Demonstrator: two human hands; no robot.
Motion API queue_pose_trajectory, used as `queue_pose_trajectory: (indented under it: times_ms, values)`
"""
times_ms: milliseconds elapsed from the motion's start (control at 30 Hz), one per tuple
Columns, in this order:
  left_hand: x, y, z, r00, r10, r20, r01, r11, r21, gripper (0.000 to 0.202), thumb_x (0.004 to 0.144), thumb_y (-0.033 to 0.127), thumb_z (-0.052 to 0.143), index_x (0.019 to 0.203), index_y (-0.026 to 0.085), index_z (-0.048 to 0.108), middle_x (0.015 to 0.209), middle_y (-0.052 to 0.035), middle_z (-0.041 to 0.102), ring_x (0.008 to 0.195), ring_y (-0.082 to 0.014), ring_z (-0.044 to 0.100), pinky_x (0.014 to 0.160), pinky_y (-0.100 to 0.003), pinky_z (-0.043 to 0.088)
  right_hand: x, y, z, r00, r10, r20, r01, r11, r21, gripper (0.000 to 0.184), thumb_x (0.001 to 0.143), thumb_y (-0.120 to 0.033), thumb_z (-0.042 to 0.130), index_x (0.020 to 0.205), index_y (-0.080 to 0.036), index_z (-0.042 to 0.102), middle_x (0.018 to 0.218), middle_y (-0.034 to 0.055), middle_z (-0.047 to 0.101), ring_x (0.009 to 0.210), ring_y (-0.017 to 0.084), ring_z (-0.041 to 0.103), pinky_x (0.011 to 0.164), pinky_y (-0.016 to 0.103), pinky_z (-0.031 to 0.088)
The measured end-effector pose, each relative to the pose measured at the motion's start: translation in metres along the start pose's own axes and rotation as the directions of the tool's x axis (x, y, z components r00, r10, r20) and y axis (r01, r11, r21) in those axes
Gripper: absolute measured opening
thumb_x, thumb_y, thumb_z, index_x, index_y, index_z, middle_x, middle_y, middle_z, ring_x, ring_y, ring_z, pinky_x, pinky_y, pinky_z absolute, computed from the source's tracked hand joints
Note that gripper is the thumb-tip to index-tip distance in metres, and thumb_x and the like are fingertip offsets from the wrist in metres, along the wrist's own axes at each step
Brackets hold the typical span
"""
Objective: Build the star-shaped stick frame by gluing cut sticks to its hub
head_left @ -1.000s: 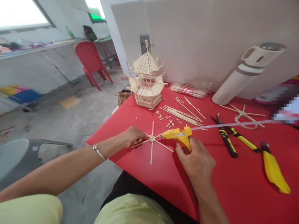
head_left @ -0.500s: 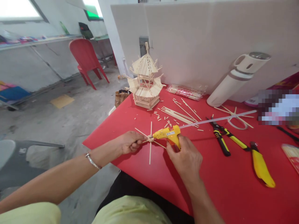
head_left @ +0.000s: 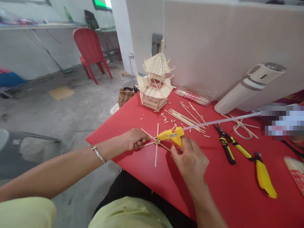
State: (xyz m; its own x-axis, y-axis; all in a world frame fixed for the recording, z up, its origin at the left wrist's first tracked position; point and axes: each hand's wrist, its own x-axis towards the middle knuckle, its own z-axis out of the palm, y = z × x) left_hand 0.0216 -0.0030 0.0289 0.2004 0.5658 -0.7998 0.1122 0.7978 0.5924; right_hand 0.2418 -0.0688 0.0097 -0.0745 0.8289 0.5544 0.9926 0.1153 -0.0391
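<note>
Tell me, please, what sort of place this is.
Probably a craft workroom: a yellow glue gun is in the right hand, and a pagoda model of thin sticks stands on the red table near loose sticks.

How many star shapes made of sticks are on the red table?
2. One star is by the left hand, at the glue gun's tip. The other star is near the white flask. More could hide behind the blurry patch.

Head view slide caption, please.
Right hand holds a yellow glue gun, nozzle at the hub of a spoked stick frame, left hand beside it; stick pagoda behind.
</note>
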Motion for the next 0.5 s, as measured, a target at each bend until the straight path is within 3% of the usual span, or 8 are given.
queue_pose_trajectory:
  times_ms: [133,367,500]
  values:
    - [0.0046,0.0019,-0.0037,0.997,-0.039,0.067,0.041,0.999,-0.032,0.025,0.073,0.023,0.066,0.057,0.016,0.048,0.043,0.005,0.039,0.034,-0.0034,0.028,0.032,-0.015,0.019,0.0046,0.0006,-0.0001,0.999,0.016,-0.029,-0.017,1.0,-0.02,0.032,0.088,-0.038,0.052,0.108,-0.016,0.064,0.083,0.0027,0.067,0.072,0.015,0.058,0.058,0.028,0.033]
    - [0.0012,-0.0025,-0.0087,0.989,0.01,0.148,0.005,0.995,-0.098,0.035,0.076,0.027,0.068,0.054,0.015,0.045,0.043,0.0055,0.037,0.034,-0.0016,0.025,0.032,-0.013,0.016,0.0063,0.0019,0.0054,0.998,0.065,-0.024,-0.064,0.997,0.04,0.032,0.086,-0.039,0.054,0.105,-0.016,0.064,0.083,0.0026,0.069,0.072,0.015,0.06,0.059,0.026,0.035]
    - [-0.0041,-0.0035,-0.0082,0.987,0.042,0.158,-0.024,0.993,-0.115,0.024,0.077,0.027,0.071,0.065,0.012,0.055,0.048,0.0015,0.048,0.039,-0.0048,0.039,0.033,-0.012,0.02,0.0052,0.0032,0.0079,0.998,0.06,-0.022,-0.059,0.998,0.038,0.032,0.086,-0.04,0.054,0.106,-0.016,0.064,0.085,0.0028,0.069,0.072,0.015,0.061,0.059,0.026,0.035]
